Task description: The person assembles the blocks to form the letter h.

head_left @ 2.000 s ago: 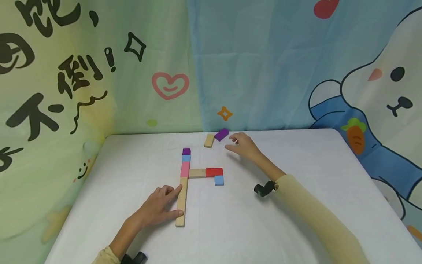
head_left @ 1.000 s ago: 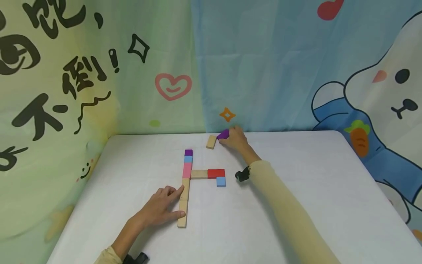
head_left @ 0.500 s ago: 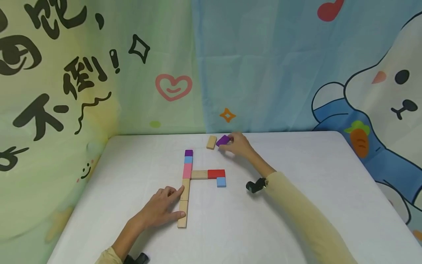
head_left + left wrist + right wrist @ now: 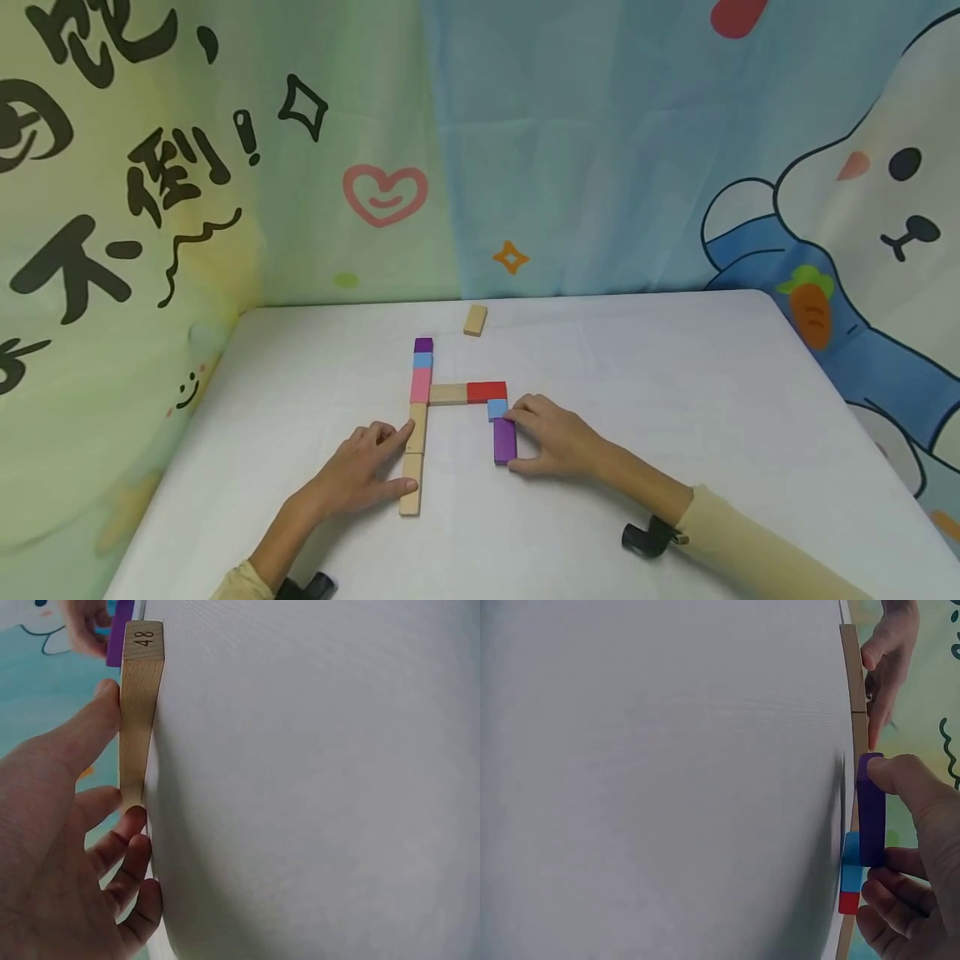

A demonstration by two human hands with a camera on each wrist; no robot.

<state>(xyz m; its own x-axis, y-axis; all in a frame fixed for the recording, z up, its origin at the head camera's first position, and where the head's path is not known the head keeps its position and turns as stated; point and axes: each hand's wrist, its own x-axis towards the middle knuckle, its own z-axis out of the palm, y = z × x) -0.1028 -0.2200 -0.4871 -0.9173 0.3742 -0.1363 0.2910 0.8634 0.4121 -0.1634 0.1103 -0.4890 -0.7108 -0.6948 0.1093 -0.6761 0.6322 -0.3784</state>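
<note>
My right hand [image 4: 558, 437] pinches a purple block [image 4: 505, 442] by its two ends, thumb at the near end and fingers at the far end. The purple block's far end is at the small blue block [image 4: 497, 408], which adjoins the red block [image 4: 487, 391]. In the right wrist view the purple block [image 4: 871, 814] looks slightly raised off the cloth. My left hand [image 4: 356, 471] rests its index finger and thumb on two plain wooden blocks [image 4: 414, 458] laid end to end. Pink [image 4: 421, 386], light blue [image 4: 423, 360] and purple blocks continue that column.
A plain wooden block [image 4: 448, 394] links the column to the red block. One loose wooden block [image 4: 475, 320] lies near the back edge. A white cloth [image 4: 660, 358] covers the table, and a printed curtain [image 4: 585, 150] hangs behind it.
The right hand took the purple block from beside the loose wooden block at the back and brought it forward to the small blue block. The left hand stays on the wooden blocks.
</note>
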